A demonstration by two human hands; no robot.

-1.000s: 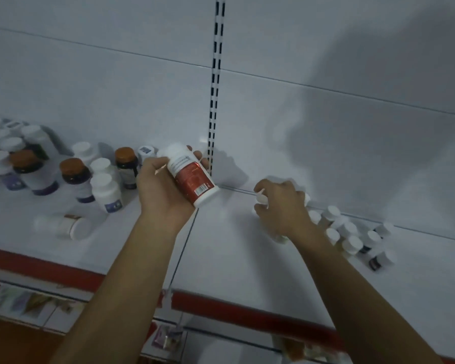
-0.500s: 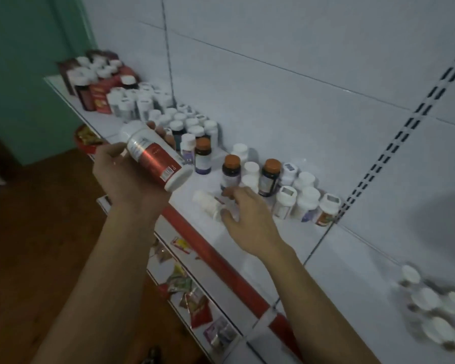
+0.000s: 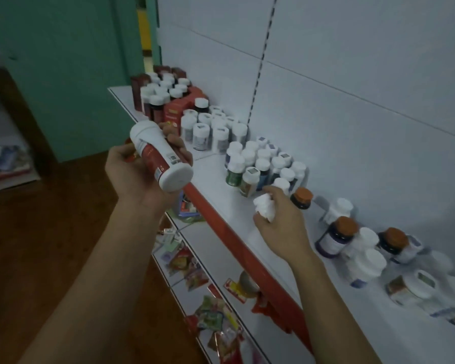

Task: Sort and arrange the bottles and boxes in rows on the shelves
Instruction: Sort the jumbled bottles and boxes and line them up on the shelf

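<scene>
- Red-and-white bottle (image 3: 158,156) sits tilted in the left hand (image 3: 134,177), fingers wrapped round it, held in the air just off the shelf front.
- Right hand (image 3: 284,227) curls round a small white bottle (image 3: 264,210), low over the shelf (image 3: 216,185); cannot tell if the bottle touches the board.
- At 12 o'clock of the right hand: tight block of white-capped bottles (image 3: 260,164), upright, in rows. Looks done.
- Further at 11 o'clock: second white-capped block (image 3: 210,127), then dark red boxes and bottles (image 3: 163,93) at the far end. These look sorted too.
- At 3 to 4 o'clock of the right hand: orange-capped bottles (image 3: 336,237) mixed with white ones, loose, uneven, partly blurred. Judged left to do, plus both held bottles; roughly half done.
- Room: bare board strip at 10 o'clock of the right hand, between the blocks and the red front edge (image 3: 221,227).
- The back wall is close behind the bottles, so no room there.
- Beyond the front edge is a drop to the lower shelf packets (image 3: 192,269); a bottle set near the edge could tip off.
</scene>
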